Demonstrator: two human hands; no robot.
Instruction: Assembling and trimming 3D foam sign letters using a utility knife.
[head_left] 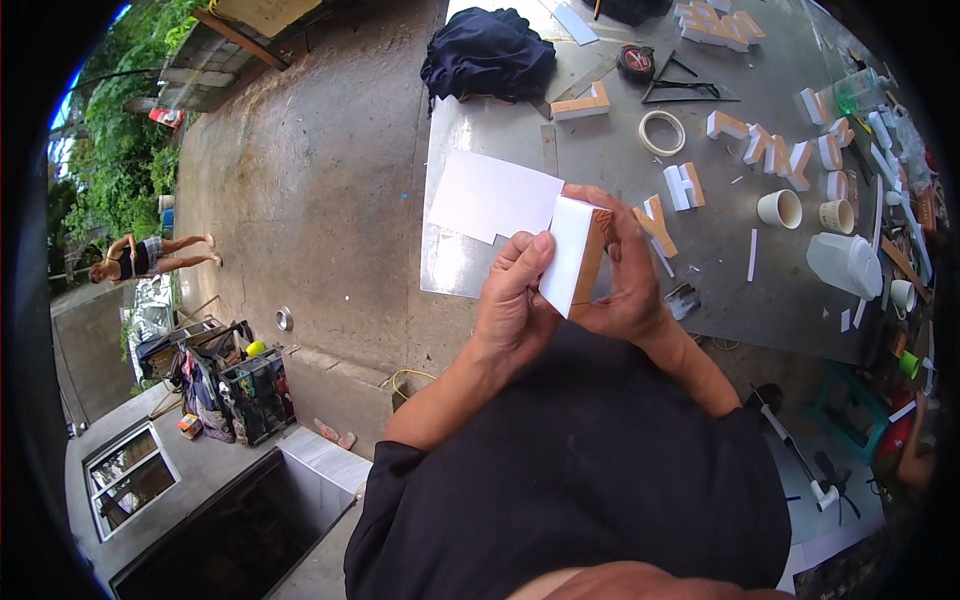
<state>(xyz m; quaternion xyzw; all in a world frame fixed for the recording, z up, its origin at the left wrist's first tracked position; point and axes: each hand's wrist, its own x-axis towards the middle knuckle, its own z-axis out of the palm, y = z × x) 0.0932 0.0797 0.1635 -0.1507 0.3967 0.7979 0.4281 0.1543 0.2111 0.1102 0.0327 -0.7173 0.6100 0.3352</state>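
Between my two hands I hold an upright block (566,255) with a white face and a wood-coloured side. My left hand (513,295) grips its left side, thumb on the white face. My right hand (630,275) curls around its right side and top. Behind the block, on the metal table (590,140), lies a white sheet (488,190). Right of my hands are a white and wood-coloured Y-shaped piece (654,222) and an H-shaped one (684,186). A roll of tape (661,132) lies farther back.
Several letter pieces (770,150), cups (780,207), a tape measure (636,64) and dark cloth (488,55) sit on the table. A person (150,258) is on the concrete yard at left, near piled items (235,390). A teal stool (845,420) and another person's arm (915,455) show at right.
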